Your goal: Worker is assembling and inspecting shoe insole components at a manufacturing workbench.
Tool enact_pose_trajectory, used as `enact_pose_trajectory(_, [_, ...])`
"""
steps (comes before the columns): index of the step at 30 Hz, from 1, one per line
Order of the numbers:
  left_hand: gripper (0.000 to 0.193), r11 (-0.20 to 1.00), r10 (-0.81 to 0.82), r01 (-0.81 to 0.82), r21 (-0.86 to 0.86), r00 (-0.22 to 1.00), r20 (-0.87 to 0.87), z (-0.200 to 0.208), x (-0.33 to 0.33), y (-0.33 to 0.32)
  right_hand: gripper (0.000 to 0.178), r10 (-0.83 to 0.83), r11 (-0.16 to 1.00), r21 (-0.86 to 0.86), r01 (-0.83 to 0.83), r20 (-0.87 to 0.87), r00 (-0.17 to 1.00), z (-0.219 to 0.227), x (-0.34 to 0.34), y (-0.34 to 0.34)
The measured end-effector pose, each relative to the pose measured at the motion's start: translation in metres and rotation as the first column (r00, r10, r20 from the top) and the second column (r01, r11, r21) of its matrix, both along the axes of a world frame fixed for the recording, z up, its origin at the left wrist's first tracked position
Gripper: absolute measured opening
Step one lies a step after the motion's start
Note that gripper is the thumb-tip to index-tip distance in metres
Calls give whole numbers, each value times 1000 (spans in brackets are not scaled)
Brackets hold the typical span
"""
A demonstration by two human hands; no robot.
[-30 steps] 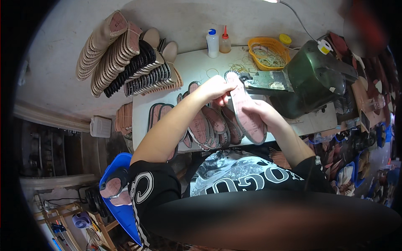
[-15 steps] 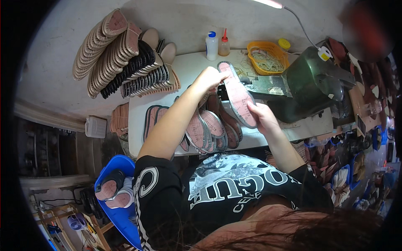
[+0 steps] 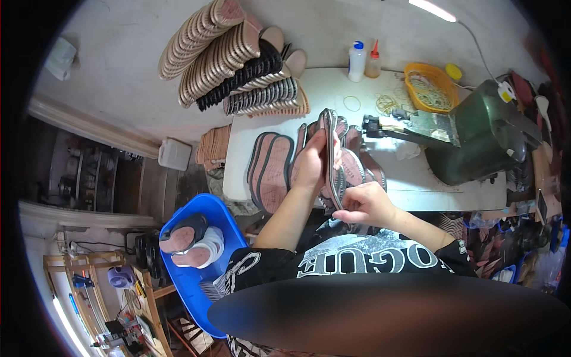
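A shoe sole [image 3: 331, 157] stands on its edge before me, its dark rim turned up. My left hand [image 3: 313, 159] is wrapped round its upper half, fingers showing on the far side. At the near end, my right hand [image 3: 370, 205] has its fingers curled and pinches the sole's tip. Beneath the hands lie several pink soles with dark edging; part of that pile is hidden by my hands. Left of them, a row of similar soles [image 3: 272, 178] overlaps on the white table [image 3: 238, 184].
A green machine [image 3: 482, 137] with a projecting arm stands at the right. Behind are a yellow basket [image 3: 449, 107] of rubber bands, a white bottle [image 3: 356, 62] and a red-tipped bottle [image 3: 373, 65]. Bundled soles [image 3: 220, 56] stack at the back left; a blue bin [image 3: 229, 238] holds more.
The sole has turned from pink face up to on edge, and has moved away from the machine toward the pile. My left hand has shifted down along it; the view has swung left.
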State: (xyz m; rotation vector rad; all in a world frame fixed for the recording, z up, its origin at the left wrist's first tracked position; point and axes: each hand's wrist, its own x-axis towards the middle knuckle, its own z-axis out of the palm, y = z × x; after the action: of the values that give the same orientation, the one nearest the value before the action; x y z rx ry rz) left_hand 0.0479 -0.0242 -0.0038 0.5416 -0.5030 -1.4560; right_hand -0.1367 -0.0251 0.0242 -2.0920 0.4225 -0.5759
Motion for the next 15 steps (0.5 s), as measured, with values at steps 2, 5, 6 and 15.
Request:
enact_pose_trajectory(2, [34, 992, -76, 73, -100, 997, -21, 8, -5, 6, 45, 84, 981, -177, -83, -4, 996, 2, 8, 4])
enact_pose_trajectory(5, [36, 956, -220, 197, -219, 972, -86, 11, -5, 13, 45, 78, 982, -171, -75, 11, 997, 6, 18, 12])
enact_pose_trajectory(6, [37, 957, -232, 214, -195, 970, -69, 18, -8, 17, 43, 12, 981, -195, -8, 18, 1000, 1, 20, 11])
enact_pose_trajectory(15, [41, 950, 188, -255, 183, 929, 318, -6, 12, 17, 32, 22, 967, 255, -16, -20, 1000, 22, 25, 5])
